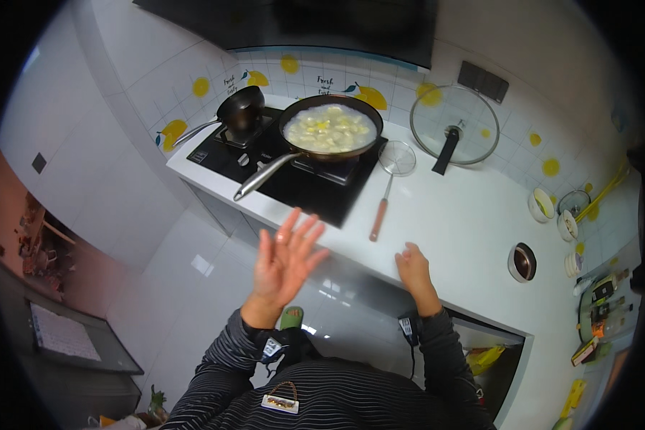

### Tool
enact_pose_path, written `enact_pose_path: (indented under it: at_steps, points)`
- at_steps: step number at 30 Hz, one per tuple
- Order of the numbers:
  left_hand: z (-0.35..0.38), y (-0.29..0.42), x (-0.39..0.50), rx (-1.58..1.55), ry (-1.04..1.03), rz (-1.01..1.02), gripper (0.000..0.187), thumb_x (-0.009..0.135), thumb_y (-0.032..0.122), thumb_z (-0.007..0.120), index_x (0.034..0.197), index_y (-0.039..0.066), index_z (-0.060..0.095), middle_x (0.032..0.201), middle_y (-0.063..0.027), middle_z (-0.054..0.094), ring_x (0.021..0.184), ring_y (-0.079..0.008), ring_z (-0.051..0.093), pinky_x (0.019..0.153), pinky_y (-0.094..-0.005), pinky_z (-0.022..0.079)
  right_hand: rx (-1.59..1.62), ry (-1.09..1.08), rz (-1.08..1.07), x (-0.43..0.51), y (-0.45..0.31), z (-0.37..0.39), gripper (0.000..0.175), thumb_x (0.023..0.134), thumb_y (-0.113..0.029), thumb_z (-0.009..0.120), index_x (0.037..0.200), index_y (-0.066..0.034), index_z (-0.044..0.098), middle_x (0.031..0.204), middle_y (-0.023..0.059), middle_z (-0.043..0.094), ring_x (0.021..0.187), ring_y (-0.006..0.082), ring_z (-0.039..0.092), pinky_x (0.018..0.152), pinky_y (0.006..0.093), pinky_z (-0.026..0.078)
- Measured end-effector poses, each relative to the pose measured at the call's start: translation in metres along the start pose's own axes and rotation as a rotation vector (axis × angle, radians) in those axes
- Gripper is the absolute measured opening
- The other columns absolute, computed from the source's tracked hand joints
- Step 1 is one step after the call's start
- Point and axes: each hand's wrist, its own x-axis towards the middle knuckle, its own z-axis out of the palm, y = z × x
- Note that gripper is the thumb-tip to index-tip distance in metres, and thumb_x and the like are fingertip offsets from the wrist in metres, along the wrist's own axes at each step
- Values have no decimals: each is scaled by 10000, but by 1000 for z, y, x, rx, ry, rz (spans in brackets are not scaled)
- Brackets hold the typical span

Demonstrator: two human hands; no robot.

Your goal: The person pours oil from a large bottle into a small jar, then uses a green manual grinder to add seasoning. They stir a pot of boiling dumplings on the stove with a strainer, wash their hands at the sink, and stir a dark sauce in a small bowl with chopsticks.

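Note:
My left hand (289, 260) is raised in front of the counter edge, palm up and fingers spread, with nothing in it. My right hand (414, 269) hovers by the counter's front edge, its fingers curled in and no object showing. Between the hands and the wall, a frying pan (266, 174) sits on the gas hob (295, 188), full of pale pieces that look like dumplings in cloudy liquid. Its steel handle points toward me. Closest to my right hand lies a wire skimmer (379, 217) with a brown handle, its round mesh head beside the hob.
A dark saucepan (242, 110) occupies the left burner. A glass lid (454, 126) leans on the tiled wall. Along the right stand a bowl of dark liquid (522, 263), small bowls (541, 205), and several bottles (613, 317). Below, a cabinet opening (494, 365) shows.

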Motion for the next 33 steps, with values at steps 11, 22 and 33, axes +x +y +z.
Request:
enact_pose_path:
  at_steps: [11,22,33]
  points:
    - [-155,196,67,-20,-12,185,563,923,447,233,1325,56,288,1268,-197,419,1173,-325,412,894,-458,407,123,-81,604,128,-33,101,206,718,-88,556,886,6,483,706,129,550,582,254,555,484,327,462]
    - [-227,193,116,-137,120,-119,446,940,345,267,1189,14,431,971,-159,591,837,-243,588,737,-351,475,278,204,547,71,-119,25,137,804,-89,561,886,-46,460,589,21,486,480,90,500,365,217,386]
    - [-237,189,125,-104,228,-180,385,924,311,355,1050,-3,537,832,-133,621,741,-227,601,679,-334,494,-536,-138,20,96,-268,-44,263,781,-134,606,987,19,553,660,177,547,573,251,527,579,312,433]
